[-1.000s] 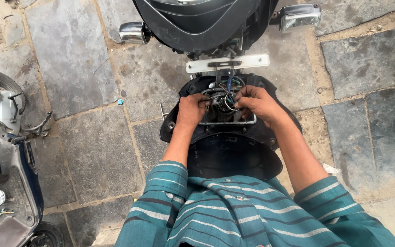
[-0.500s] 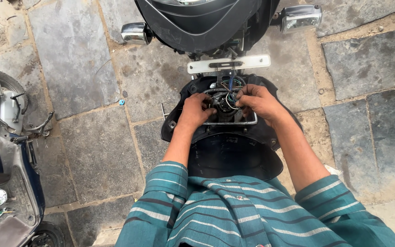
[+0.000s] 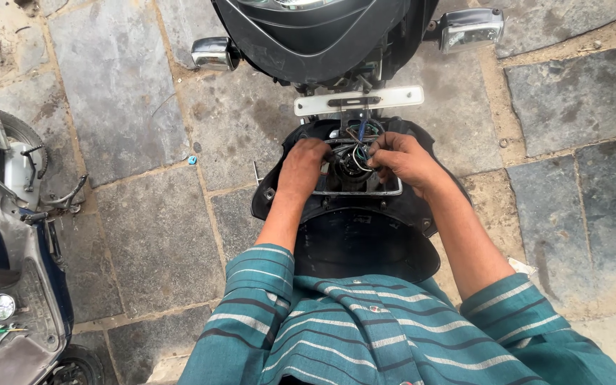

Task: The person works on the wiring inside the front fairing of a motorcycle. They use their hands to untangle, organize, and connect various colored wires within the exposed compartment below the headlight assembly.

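A black scooter front panel (image 3: 365,235) lies in front of me on the stone floor, its back side up. A bundle of coloured wires (image 3: 356,146) sits in its open headlamp housing. My left hand (image 3: 306,165) rests on the left rim of the housing, fingers curled into it. My right hand (image 3: 402,158) pinches the wires from the right. My sleeves are teal with pale stripes.
A black scooter (image 3: 322,36) stands just beyond the panel, with chrome indicators (image 3: 212,53) and a white bracket (image 3: 358,100). A blue scooter (image 3: 8,235) stands at the left edge. A small blue bit (image 3: 192,160) lies on the grey stone paving (image 3: 122,93).
Both hands have shifted slightly inside the housing; the right hand has closed its fingers on the wires. The panel has not moved.
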